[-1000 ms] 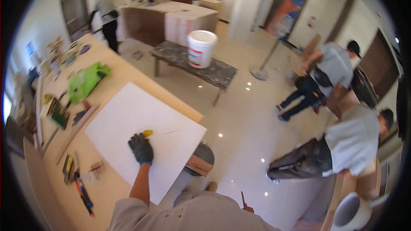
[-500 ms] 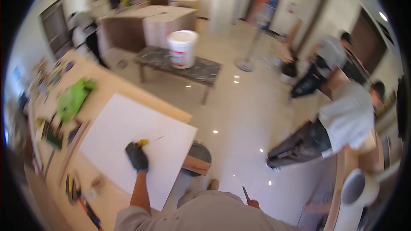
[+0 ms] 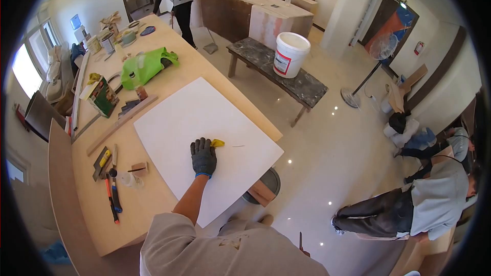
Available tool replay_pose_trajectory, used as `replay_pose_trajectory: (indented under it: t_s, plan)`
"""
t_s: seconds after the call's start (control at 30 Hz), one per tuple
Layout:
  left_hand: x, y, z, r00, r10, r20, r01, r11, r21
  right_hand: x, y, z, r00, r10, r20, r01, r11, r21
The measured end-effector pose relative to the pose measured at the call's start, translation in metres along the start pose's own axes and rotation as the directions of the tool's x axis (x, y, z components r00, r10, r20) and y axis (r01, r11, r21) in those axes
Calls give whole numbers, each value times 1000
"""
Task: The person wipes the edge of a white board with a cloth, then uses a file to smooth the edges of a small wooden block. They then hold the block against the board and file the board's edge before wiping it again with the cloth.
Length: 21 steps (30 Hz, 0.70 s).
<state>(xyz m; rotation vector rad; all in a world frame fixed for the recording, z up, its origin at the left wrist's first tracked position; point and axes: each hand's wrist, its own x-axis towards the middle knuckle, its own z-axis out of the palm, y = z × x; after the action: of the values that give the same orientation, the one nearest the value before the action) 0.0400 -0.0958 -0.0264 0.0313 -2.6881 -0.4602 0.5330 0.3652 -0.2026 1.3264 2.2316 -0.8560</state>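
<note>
My left hand (image 3: 203, 158), in a dark grey glove with a blue cuff, lies with its fingers extended on a large white board (image 3: 245, 161). A small yellow object (image 3: 218, 143) touches or lies beside its fingertips; I cannot make out its kind. Just right of that is a short thin dark mark (image 3: 238, 146) on the board. Low in view, my right hand (image 3: 305, 253) is mostly hidden by my shirt. From it points up a slim dark tool (image 3: 300, 240), too small to name exactly. The board rests on a wooden worktable (image 3: 163, 194), overhanging its right edge.
Left of the board lie a hammer (image 3: 115, 194), a yellow-handled scraper (image 3: 105, 159), a wood strip (image 3: 123, 122) and a green bag (image 3: 148, 66). A white bucket (image 3: 291, 53) stands on a bench (image 3: 250, 51). At right, a person (image 3: 434, 194) bends over; other people are farther back.
The view has turned left, so the table and board appear farther right and are sharper. My left hand keeps its place on the board. My right hand is now more hidden.
</note>
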Motion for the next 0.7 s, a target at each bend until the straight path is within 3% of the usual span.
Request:
replay_pose_trajectory:
  t_s: [0.23,0.4,0.7]
  plan:
    - [1,2,-3,1000,-2,11,2,1000,7,-25,-24,-12,1000,10,14,-11,997,74]
    - [1,1,-3,1000,1,10,-1,1000,-7,28,55,51,998,22,52,-22,1000,2]
    - [1,0,-1,1000,19,-7,-19,1000,4,8,24,27,1000,5,18,-4,1000,-16]
